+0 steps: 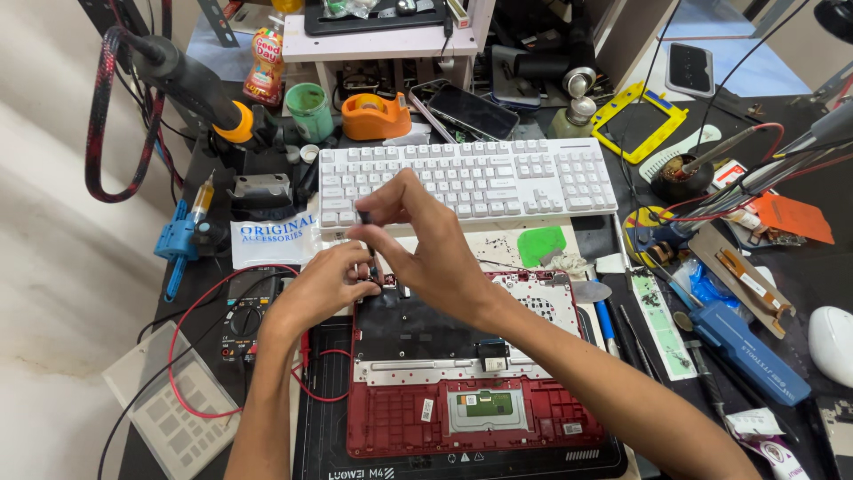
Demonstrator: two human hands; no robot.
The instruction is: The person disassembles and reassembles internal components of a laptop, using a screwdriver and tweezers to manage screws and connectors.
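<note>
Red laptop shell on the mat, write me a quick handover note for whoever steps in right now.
Left hand: resting at the upper left corner of the red laptop shell, fingertips down on it.
Right hand: raised just above that same corner, thumb and finger pinching something small and dark; too small to tell what.
Shell lies opened on the black work mat, touchpad side nearest, inner black sheet exposed.
Red probe lead loops beside it on the left; white keyboard lies behind.
Done: shell is open. Left: the work at the upper left corner is unfinished.
</note>
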